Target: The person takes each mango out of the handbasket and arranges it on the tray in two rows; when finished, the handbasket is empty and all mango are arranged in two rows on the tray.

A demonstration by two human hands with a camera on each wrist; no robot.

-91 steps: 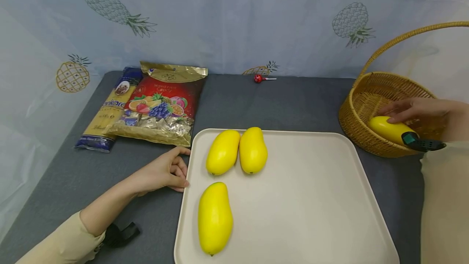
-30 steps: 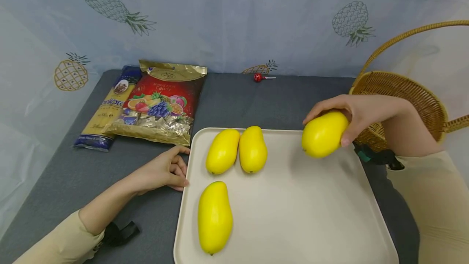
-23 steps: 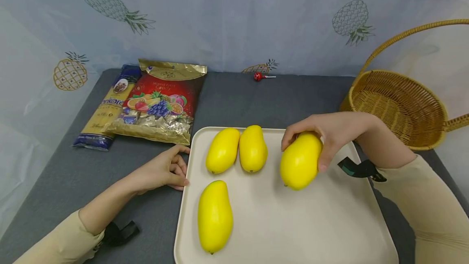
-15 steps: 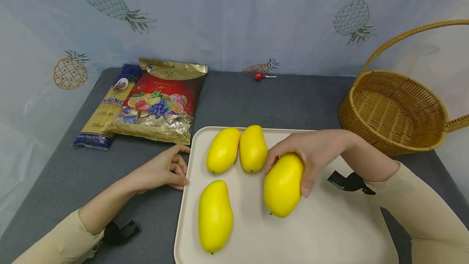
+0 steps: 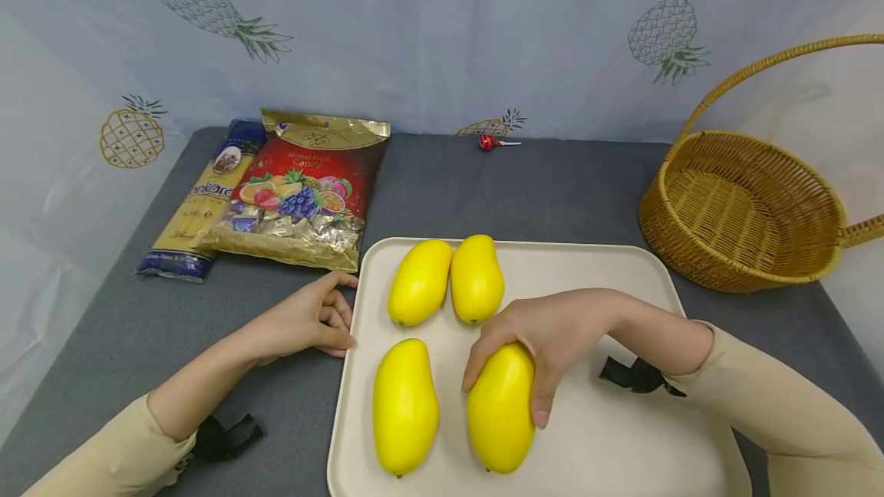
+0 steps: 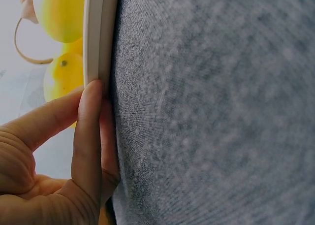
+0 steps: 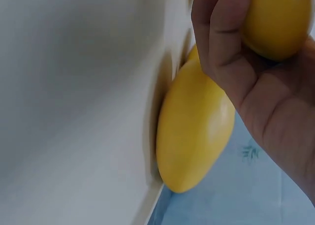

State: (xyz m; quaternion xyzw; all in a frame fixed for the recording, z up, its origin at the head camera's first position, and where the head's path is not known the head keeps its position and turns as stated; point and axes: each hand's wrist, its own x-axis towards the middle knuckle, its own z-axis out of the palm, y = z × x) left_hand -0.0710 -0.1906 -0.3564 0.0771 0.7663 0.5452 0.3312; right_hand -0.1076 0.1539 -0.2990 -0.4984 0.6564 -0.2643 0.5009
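My right hand [image 5: 545, 328] grips a yellow mango [image 5: 500, 420] from above, low at the tray, with thumb and fingers on opposite sides. Whether this mango touches the tray cannot be told. To its left lies another mango [image 5: 406, 413]. Two more mangoes, a left one [image 5: 420, 282] and a right one [image 5: 476, 281], lie side by side near the far edge. All are on or over the beige tray [image 5: 621, 436]. My left hand [image 5: 307, 320] holds the tray's left rim with thumb and fingertips; the left wrist view shows the fingers at the rim [image 6: 96, 38].
A wicker basket [image 5: 746, 213] with a tall handle stands at the right. At back left, a red candy bag [image 5: 304, 190] overlaps a pasta packet [image 5: 207, 205]. A lollipop [image 5: 487, 143] lies at the table's back edge, before a pineapple-print cloth [image 5: 539, 37].
My right hand has taken the mango out of the basket and carried it left and toward me, over the tray and down beside the front-left mango. My left hand has stayed at the rim.
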